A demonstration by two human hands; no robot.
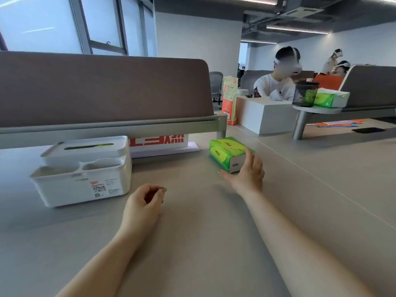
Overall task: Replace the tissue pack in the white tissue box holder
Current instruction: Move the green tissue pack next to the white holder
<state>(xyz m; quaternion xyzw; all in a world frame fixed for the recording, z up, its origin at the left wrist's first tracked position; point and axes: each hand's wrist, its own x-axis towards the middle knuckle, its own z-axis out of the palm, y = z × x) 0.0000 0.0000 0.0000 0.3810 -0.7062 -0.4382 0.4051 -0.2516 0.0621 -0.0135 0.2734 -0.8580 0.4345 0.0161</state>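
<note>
The green tissue pack (228,152) lies on the table (192,232), right of the white tissue box holder (83,170). The right hand (248,172), fingers spread, is at its near end, perhaps touching. The left hand (143,202) rests loosely curled, empty

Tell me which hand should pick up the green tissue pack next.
The right hand. It is open at the near end of the green tissue pack. The left hand is loosely curled over the desk, empty and nearer the white holder.
</note>
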